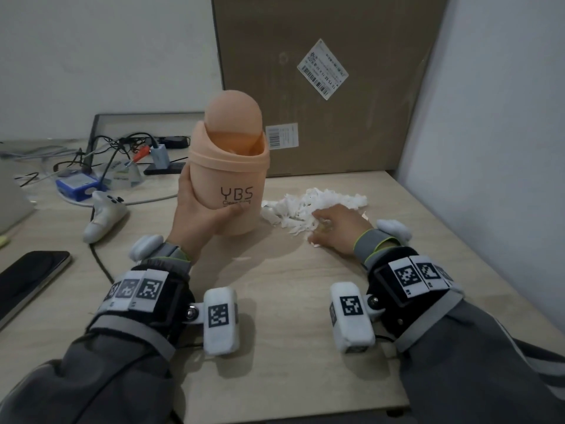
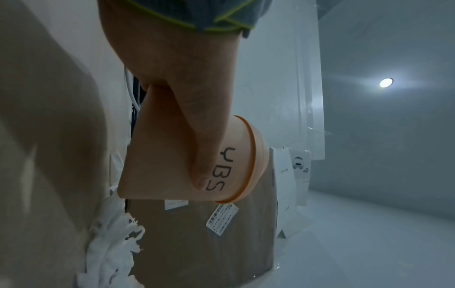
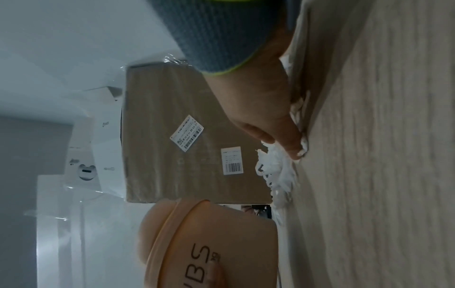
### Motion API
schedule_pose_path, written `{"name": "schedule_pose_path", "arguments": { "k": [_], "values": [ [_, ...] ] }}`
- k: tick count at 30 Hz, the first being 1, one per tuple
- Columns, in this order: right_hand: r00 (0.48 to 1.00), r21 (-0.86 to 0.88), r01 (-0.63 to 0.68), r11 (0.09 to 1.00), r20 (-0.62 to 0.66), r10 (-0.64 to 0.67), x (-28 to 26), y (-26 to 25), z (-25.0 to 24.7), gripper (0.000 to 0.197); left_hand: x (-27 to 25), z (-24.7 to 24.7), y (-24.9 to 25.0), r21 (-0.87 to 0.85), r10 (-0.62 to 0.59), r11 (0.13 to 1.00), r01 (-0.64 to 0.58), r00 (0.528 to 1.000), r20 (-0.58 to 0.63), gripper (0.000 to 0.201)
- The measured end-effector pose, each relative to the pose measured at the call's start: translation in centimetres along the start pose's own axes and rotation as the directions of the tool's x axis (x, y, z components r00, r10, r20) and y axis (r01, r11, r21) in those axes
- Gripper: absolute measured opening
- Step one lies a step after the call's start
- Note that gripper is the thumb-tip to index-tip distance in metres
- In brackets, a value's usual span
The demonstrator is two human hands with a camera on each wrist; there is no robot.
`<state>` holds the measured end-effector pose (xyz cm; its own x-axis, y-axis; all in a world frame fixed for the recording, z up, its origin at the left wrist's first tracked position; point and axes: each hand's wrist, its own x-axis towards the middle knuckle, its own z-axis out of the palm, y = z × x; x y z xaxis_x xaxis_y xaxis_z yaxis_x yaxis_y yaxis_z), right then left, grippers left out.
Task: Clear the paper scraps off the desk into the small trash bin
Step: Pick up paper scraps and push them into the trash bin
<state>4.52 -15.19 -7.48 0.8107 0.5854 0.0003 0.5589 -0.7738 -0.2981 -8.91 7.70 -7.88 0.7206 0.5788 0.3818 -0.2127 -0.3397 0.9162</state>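
Observation:
A small peach trash bin (image 1: 230,175) marked YBS, with a domed swing lid, stands on the desk at centre. My left hand (image 1: 200,214) grips its lower body, thumb across the front; the left wrist view shows that thumb on the bin (image 2: 172,161). To the bin's right lies a pile of white paper scraps (image 1: 315,206). My right hand (image 1: 333,226) lies palm down on the pile's near edge, fingers curled over some scraps. In the right wrist view the fingers (image 3: 290,140) press scraps (image 3: 278,167) against the desk, with the bin (image 3: 216,243) beside.
A large cardboard box (image 1: 324,87) leans against the wall behind. At left lie cables (image 1: 122,148), a blue box (image 1: 80,185), a white controller (image 1: 105,214) and a dark phone (image 1: 30,276). A white wall (image 1: 504,148) bounds the right side of the wooden desk (image 1: 290,286).

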Motion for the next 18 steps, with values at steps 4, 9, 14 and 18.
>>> {"name": "schedule_pose_path", "arguments": {
  "k": [4, 9, 14, 18],
  "values": [
    [0.998, 0.076, 0.01, 0.997, -0.065, -0.005, 0.0, 0.0, 0.0, 0.035, -0.2, 0.9, -0.4, 0.037, 0.002, 0.999, -0.003, 1.0, 0.024, 0.116],
    [0.986, 0.109, 0.011, 0.994, -0.167, 0.007, 0.1, 0.1, 0.2, 0.021, -0.1, 1.1, -0.8, 0.06, 0.0, 0.998, -0.002, 0.999, 0.036, 0.115],
    [0.947, 0.201, 0.024, 0.979, -0.318, 0.043, 0.2, 0.4, 0.2, 0.023, 0.0, 1.1, -0.8, 0.078, 0.014, 0.997, -0.018, 0.999, 0.052, 0.111],
    [0.83, 0.476, 0.131, 0.87, -0.533, 0.167, -0.2, 0.2, -0.7, 0.016, -0.2, 1.2, -0.5, 0.108, 0.039, 0.993, -0.047, 0.996, 0.074, 0.112]
  ]
}}
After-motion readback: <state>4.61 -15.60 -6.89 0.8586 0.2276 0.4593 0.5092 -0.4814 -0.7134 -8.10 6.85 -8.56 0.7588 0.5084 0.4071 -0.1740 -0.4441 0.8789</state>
